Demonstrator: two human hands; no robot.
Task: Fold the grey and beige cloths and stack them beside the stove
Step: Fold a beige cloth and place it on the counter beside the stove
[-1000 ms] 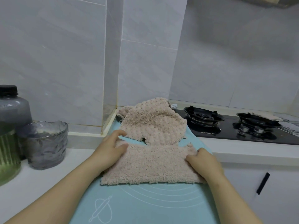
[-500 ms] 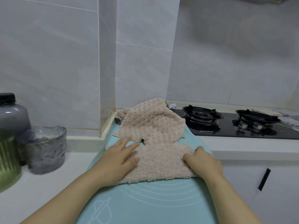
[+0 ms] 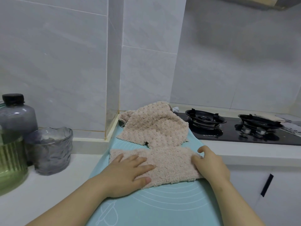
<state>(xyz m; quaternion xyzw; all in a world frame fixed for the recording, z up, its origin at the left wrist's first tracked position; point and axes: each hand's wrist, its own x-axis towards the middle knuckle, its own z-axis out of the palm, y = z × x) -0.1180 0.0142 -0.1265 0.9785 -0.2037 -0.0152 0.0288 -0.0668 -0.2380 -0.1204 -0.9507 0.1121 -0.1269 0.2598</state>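
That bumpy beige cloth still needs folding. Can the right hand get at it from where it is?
Probably yes. The bumpy cloth lies just beyond the right hand on the blue mat, nothing between them; the hand must first release the fluffy cloth.

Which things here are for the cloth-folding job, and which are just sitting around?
For the job:
nearer beige cloth, pressed by the left hand, its edge held by the right hand
heaped beige cloth behind it
stove

Just lying about:
blue mat underneath
black-capped bottle
grey glass cup
green jar
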